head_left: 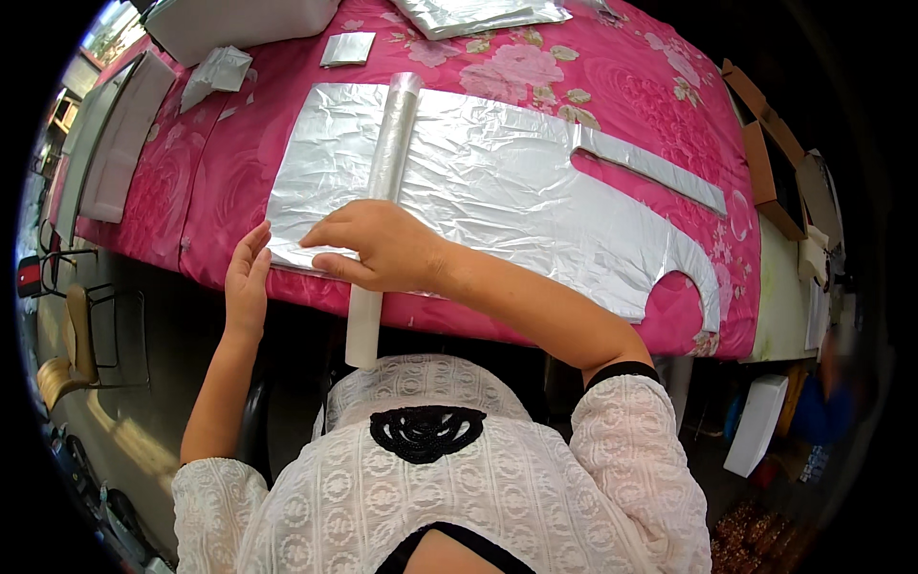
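Observation:
A stack of silver plastic vest-style bags [507, 182] lies flat and wrinkled before me, its cut-out handles toward the right. Across its left part rests a pale, shiny tube [393, 143], whose near end sticks out past the table edge. My right hand [382, 247] lies over this tube, thumb and fingers stretched apart toward the left above the silver film. At the bags' near left corner, my left hand [251, 279] stands edge-on with its fingers extended, touching or very close to the film's edge. Nothing shows in its grasp.
A pink floral cloth [234, 182] covers the table. Toward the back are a folded silver packet [348, 49], a crumpled silver piece [218, 74], more silver sheets [478, 14] and a white container [234, 14]. An open cardboard box [773, 177] stands right; a chair [72, 349] is left.

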`<state>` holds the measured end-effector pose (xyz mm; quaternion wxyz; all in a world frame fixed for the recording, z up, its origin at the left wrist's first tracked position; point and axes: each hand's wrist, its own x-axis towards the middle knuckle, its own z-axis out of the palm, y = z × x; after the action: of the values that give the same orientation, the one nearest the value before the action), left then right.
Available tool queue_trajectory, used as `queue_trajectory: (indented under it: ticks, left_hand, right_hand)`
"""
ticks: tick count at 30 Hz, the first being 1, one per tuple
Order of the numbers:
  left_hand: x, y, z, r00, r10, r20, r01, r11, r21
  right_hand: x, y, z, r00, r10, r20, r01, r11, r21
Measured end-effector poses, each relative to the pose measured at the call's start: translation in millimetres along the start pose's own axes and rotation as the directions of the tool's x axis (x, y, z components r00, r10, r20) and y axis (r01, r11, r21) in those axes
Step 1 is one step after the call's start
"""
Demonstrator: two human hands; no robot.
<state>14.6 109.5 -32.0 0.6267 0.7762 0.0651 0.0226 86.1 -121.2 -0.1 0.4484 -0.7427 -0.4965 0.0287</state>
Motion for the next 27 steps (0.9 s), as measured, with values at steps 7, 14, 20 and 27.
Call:
queue_trajectory:
  ticks: [7,14,20,27]
  left_hand:
    - [-43,-9,0,0.998,-0.054,0.032,0.038,0.924,0.381]
    - [-49,-16,7,0.985,-0.165,-0.051,0.168,0.842,0.513]
    - [-48,11,13,0.868,-0.257,0.426,0.456,0.751,-0.478]
    - [-26,38,65,0.906,-0.276,0.321,0.267,0.961,0.071]
  right_hand:
    - [30,77,34,0.999,0.003,0.041,0.017,0.878,-0.478]
    - [88,68,110,0.952,0.115,-0.283,-0.224,0.892,-0.394]
    - [82,38,59,0.672,0.663,-0.329,-0.154,0.560,0.814]
    - [42,9,-21,0.666,0.718,-0.203,-0.107,0.360,0.927]
